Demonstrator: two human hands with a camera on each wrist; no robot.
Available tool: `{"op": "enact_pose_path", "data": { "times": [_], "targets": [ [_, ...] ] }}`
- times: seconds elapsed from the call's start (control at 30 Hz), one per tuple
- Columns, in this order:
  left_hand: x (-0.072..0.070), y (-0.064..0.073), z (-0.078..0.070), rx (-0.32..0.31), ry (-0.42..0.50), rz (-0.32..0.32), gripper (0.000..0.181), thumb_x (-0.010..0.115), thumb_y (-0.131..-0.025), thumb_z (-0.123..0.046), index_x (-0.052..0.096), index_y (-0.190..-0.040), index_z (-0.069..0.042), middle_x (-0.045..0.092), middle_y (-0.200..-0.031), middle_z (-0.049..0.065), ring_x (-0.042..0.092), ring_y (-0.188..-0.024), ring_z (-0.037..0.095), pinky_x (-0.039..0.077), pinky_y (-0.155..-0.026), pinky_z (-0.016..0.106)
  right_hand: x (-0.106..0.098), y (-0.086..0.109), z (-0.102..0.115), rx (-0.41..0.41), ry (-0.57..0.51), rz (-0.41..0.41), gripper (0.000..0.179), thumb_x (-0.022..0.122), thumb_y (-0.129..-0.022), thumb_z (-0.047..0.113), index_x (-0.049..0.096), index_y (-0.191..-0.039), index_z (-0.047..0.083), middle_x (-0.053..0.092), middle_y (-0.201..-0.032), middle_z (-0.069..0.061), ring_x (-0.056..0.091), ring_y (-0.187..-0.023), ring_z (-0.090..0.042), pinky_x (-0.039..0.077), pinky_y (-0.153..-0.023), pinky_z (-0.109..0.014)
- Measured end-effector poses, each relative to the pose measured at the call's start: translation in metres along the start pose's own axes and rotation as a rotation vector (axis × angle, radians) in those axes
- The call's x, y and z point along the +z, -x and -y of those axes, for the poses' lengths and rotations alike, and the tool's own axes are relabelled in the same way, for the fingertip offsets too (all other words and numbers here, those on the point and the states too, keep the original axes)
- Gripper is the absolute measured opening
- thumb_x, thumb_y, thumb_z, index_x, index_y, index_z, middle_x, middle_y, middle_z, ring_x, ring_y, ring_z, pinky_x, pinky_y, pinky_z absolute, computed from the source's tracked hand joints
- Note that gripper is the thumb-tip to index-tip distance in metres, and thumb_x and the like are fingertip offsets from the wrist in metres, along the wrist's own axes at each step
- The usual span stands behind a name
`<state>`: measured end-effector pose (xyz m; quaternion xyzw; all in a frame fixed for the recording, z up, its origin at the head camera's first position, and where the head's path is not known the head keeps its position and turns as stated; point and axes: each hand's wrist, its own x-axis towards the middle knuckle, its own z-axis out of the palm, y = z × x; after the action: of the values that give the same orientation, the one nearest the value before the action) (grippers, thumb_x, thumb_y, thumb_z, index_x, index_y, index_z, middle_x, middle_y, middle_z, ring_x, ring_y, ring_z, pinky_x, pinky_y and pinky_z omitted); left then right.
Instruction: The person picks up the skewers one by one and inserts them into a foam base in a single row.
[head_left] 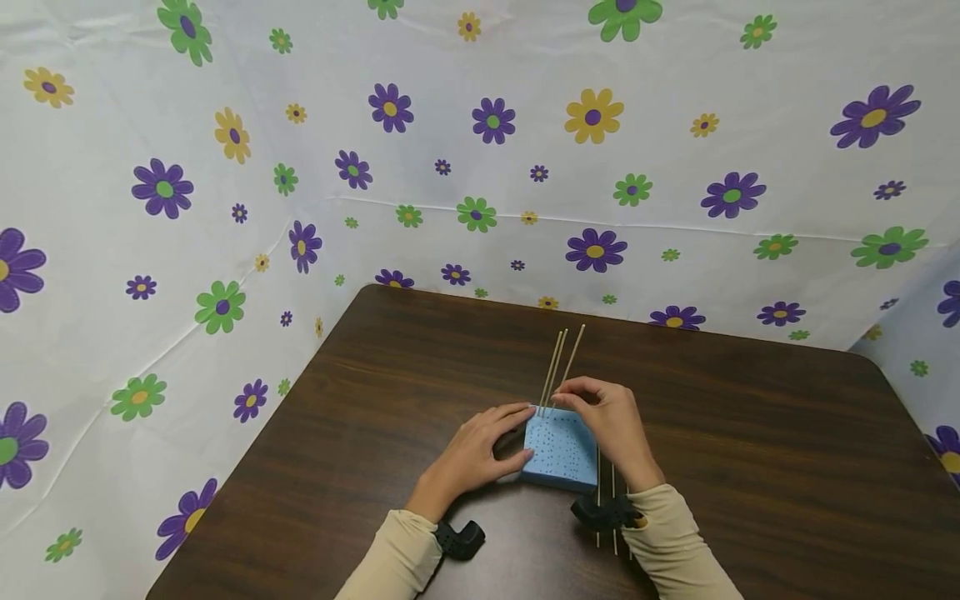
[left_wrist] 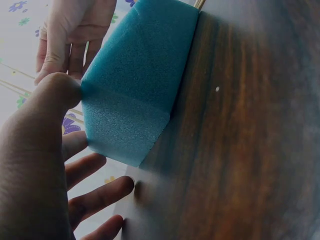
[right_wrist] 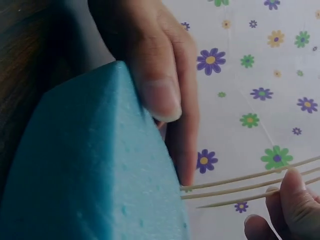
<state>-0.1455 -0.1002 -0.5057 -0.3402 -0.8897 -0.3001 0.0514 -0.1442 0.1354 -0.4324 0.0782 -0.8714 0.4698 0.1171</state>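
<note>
Inserting seems the step: the right hand (head_left: 617, 427) pinches 1 stick (head_left: 573, 354) beside 2 standing sticks (head_left: 551, 367); the left hand (head_left: 477, 446), fingers straight, steadies the blue block (head_left: 558, 450) on the bench (head_left: 360, 400). Next, probably, a gentle push.

The dotted block (head_left: 561, 448) is coloured blue, sticks (head_left: 573, 356) tan, table (head_left: 765, 467) brown; the white backdrop (head_left: 517, 67) is patterned with purple, green, yellow flowers.
</note>
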Motion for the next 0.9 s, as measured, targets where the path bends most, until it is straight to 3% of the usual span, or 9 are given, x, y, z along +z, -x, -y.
{"op": "enact_pose_path", "data": {
  "times": [0.9],
  "targets": [
    [0.0003,-0.0008,0.0002,-0.005,0.002,0.006,0.064,0.068,-0.099,-0.044,0.05,-0.157,-0.024,0.054,-0.157,-0.001,0.054,-0.143,0.02,0.048,-0.112,0.053,0.0066,0.0001,-0.0057,0.012,0.076,0.013,0.006,0.082,-0.09,0.017,0.082,-0.094,0.013,0.081,-0.09,-0.004,0.067,-0.076,-0.012,0.051,-0.066,-0.02]
  ]
}}
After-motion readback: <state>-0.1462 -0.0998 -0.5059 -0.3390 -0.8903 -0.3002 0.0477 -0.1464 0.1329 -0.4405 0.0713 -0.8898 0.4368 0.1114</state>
